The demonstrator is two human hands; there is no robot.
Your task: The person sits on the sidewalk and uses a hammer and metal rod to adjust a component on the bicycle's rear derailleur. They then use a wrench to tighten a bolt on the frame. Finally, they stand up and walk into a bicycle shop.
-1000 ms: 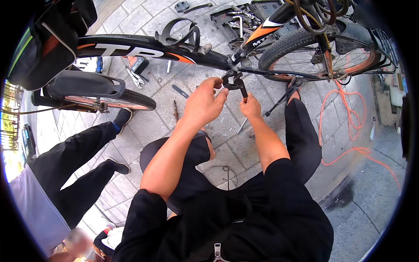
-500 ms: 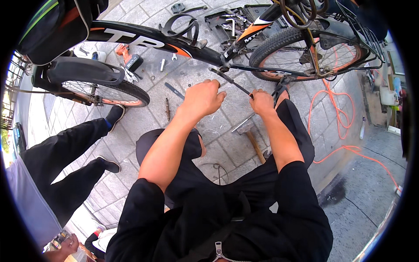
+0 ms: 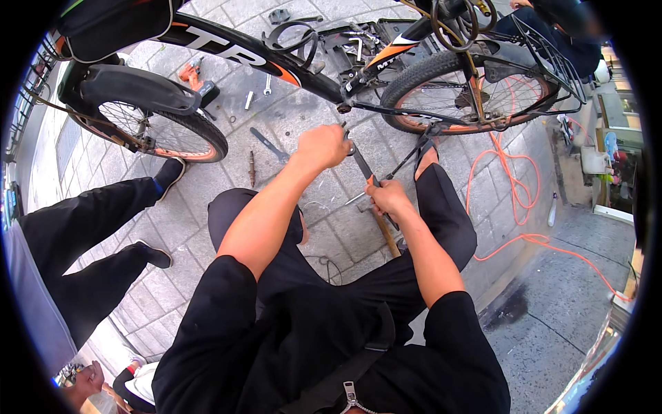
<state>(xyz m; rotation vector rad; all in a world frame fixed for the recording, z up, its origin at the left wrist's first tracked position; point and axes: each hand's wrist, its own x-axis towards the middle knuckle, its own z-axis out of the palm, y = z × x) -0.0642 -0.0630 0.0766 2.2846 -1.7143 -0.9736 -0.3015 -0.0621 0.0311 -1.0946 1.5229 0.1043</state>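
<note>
Bicycle [image 3: 289, 62] beyond both hands, tools [image 3: 265, 143] on paving beneath it, hose [image 3: 524, 207] right, another person's legs [image 3: 89, 228] left

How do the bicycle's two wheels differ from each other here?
The front wheel carries a dark mudguard arching over its tyre; the rear wheel sits under a black wire rack instead. The front wheel is cut off by the frame bag and the picture's left side, while the rear wheel shows almost its full rim. Both have black tyres with orange rims and rest on the paved ground.

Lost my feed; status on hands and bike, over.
Left hand and right hand both gripping a long-handled tool below the bicycle frame. Loose tools litter the paving.
</note>
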